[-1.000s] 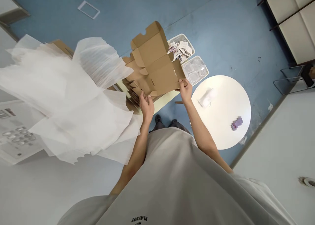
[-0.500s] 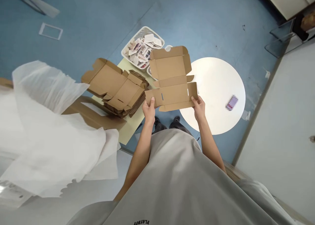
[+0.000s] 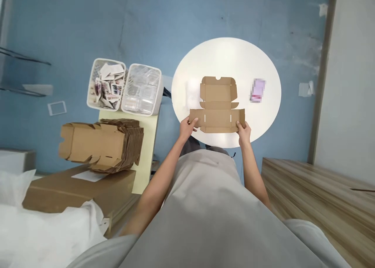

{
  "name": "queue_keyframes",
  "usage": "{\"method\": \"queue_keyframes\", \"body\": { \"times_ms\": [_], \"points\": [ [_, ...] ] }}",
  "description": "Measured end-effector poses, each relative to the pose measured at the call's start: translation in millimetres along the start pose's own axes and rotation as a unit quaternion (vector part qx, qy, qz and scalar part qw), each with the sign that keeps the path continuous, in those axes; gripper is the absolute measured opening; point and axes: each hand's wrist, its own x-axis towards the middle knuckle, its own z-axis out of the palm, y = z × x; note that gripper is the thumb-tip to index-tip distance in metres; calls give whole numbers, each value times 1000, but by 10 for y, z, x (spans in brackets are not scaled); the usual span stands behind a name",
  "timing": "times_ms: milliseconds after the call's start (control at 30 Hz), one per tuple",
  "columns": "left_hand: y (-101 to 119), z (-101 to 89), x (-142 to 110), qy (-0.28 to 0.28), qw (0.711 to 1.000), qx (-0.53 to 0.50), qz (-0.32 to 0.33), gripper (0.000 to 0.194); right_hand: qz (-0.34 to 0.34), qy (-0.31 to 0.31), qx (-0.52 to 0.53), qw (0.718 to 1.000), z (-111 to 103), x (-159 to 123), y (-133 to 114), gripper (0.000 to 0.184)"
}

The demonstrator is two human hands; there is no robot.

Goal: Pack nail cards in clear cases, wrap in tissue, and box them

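An unfolded brown cardboard box (image 3: 218, 117) is spread out over the round white table (image 3: 187, 61). My left hand (image 3: 188, 128) grips its near left flap, thumb on top. On the opposite side my right hand (image 3: 243, 132) pinches the near right flap the same way. The lid part with its small notch points away from me. Whether the cardboard rests on the table or hovers just above it, I cannot tell. To its right on the table lies a pixelated purple item (image 3: 258, 90).
Left of me, a stack of flat cardboard boxes (image 3: 93, 141) lies on a pale yellow table (image 3: 146, 143). Behind it stand a white basket of cards (image 3: 92, 88) and another basket (image 3: 158, 100) of clear plastic packs. A large carton (image 3: 64, 190) and white wrapping sheets (image 3: 58, 225) are nearer.
My view has turned rightward. Both hands have carried the unfolded box from beside the stack to over the round table, and it is now squared up in front of me.
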Motion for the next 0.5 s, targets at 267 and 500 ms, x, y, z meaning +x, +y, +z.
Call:
{"method": "queue_keyframes", "body": {
  "times_ms": [267, 500],
  "points": [
    [-227, 627, 491, -73, 984, 108, -120, 23, 132, 29, -8, 991, -380, 468, 515, 45],
    [-236, 799, 530, 4, 946, 322, 31, 45, -10, 94, -222, 971, -390, 565, 463, 51]
  ]
}}
